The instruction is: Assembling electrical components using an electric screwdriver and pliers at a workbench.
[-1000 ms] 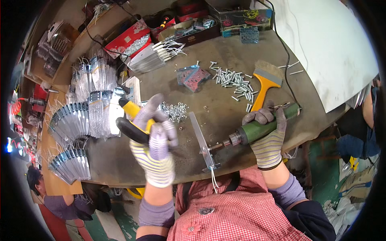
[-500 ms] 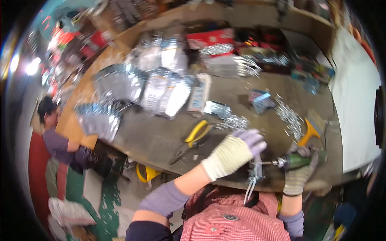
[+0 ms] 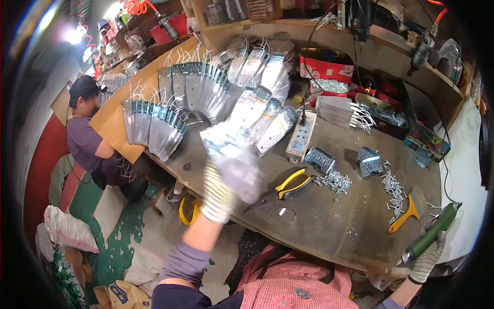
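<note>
My left hand (image 3: 236, 177), in a striped glove and blurred by motion, is over the left middle of the workbench. A shiny metal piece (image 3: 221, 139) shows at its fingers, washed out by glare. My right hand (image 3: 428, 257), also gloved, is wrapped round a green electric screwdriver (image 3: 432, 232) at the bench's right front edge; its tip points down and left. Yellow-and-black pliers (image 3: 290, 185) lie between the hands, beside a heap of small nuts (image 3: 335, 182). Loose screws (image 3: 393, 193) and a scraper with a yellow handle (image 3: 406, 213) lie nearer the right hand.
Fanned stacks of metal plates with white wires (image 3: 154, 126) cover the bench's left side. Behind the pliers is a white power strip (image 3: 301, 136). A red box of small parts (image 3: 327, 69) stands at the back. Another person (image 3: 85, 126) sits at far left.
My left hand has swung left and away from the screwdriver, toward the stacked plates. The screwdriver, in my right hand, has moved right and lower. The view has shifted.
</note>
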Available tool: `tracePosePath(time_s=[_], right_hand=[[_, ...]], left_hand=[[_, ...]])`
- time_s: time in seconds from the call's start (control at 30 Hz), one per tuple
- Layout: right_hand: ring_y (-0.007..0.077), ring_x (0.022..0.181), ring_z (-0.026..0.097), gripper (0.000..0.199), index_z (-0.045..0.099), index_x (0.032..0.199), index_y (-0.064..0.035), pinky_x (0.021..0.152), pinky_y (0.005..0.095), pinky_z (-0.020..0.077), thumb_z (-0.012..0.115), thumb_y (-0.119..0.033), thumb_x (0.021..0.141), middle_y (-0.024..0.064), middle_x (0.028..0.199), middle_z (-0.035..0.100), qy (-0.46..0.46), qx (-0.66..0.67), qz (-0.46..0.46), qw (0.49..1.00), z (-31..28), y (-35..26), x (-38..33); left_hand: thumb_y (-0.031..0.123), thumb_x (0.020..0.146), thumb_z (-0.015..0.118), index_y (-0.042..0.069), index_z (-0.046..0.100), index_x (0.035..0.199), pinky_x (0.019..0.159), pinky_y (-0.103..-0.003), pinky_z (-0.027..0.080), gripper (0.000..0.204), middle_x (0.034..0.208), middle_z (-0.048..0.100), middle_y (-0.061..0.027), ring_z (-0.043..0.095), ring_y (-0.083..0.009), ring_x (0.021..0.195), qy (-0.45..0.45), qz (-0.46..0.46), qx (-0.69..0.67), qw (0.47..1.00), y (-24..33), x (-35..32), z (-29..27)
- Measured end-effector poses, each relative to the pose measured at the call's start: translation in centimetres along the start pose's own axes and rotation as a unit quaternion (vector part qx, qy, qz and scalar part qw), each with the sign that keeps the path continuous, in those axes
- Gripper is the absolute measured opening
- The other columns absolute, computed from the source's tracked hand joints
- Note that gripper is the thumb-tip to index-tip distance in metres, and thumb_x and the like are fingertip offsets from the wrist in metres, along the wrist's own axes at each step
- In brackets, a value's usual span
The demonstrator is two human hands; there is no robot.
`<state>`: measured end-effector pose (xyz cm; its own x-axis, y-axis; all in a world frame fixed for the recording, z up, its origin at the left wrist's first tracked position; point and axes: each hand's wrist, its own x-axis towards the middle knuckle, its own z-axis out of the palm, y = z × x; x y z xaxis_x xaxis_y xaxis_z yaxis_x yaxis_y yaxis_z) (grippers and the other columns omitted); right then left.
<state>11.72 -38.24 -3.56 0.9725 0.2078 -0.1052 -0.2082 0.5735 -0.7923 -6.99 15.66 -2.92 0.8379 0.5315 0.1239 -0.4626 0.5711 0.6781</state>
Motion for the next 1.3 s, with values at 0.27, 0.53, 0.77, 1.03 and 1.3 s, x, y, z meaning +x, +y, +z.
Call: tracePosePath(time_s=[0.27, 0.53, 0.77, 1.03, 1.3], right_hand=[[0.0346, 0.122, 0.050, 0.075, 0.038, 0.143, 0.0004, 0.109, 0.0364, 0.0338, 0.059, 0.012, 0.072, 0.0211, 0.132, 0.054, 0.072, -0.764, -0.150, 0.624, -2.1, -1.3, 1.3], [0.0387, 0.120, 0.051, 0.068, 0.046, 0.137, -0.0016, 0.103, 0.0408, 0.0395, 0.067, 0.003, 0.073, 0.0228, 0.130, 0.054, 0.121, -0.802, -0.155, 0.564, -4.6, 0.4, 0.3], [0.0416, 0.107, 0.056, 0.069, 0.049, 0.136, -0.0052, 0.093, 0.0448, 0.0452, 0.069, -0.002, 0.070, 0.0239, 0.115, 0.060, 0.120, -0.791, -0.166, 0.576, -0.3, 0.6, 0.1], [0.0391, 0.097, 0.059, 0.071, 0.049, 0.137, -0.0071, 0.086, 0.0461, 0.0473, 0.072, -0.011, 0.070, 0.0208, 0.101, 0.064, 0.134, -0.832, -0.158, 0.514, -0.8, 1.5, 0.4], [0.0407, 0.100, 0.056, 0.071, 0.048, 0.136, -0.0072, 0.088, 0.0481, 0.0458, 0.074, -0.020, 0.071, 0.0219, 0.104, 0.061, 0.128, -0.827, -0.218, 0.502, -2.9, 1.9, -0.7]], left_hand=[[0.045, 0.086, 0.065, -0.001, 0.051, 0.116, 0.095, -0.046, 0.044, 0.056, 0.116, 0.057, -0.0265, 0.055, -0.0418, 0.109, 0.451, 0.276, 0.785, 0.324, 20.1, 4.5, -16.3], [0.036, 0.083, 0.069, -0.005, 0.050, 0.118, 0.104, -0.044, 0.036, 0.058, 0.121, 0.052, -0.0261, 0.047, -0.0399, 0.118, 0.351, 0.289, 0.828, 0.328, 20.5, 6.0, -20.0], [0.031, 0.084, 0.070, -0.003, 0.050, 0.125, 0.104, -0.042, 0.040, 0.056, 0.124, 0.056, -0.0237, 0.052, -0.0362, 0.119, 0.318, 0.308, 0.813, 0.379, 23.2, 6.6, -22.2], [0.039, 0.086, 0.064, -0.002, 0.053, 0.124, 0.102, -0.046, 0.039, 0.057, 0.121, 0.057, -0.0249, 0.051, -0.0392, 0.115, 0.205, 0.488, 0.825, 0.200, 10.2, 11.5, -8.6], [0.037, 0.080, 0.069, 0.007, 0.055, 0.124, 0.105, -0.046, 0.038, 0.055, 0.130, 0.051, -0.0201, 0.050, -0.0362, 0.121, -0.227, 0.241, 0.859, 0.391, -11.3, 22.3, 11.5]])
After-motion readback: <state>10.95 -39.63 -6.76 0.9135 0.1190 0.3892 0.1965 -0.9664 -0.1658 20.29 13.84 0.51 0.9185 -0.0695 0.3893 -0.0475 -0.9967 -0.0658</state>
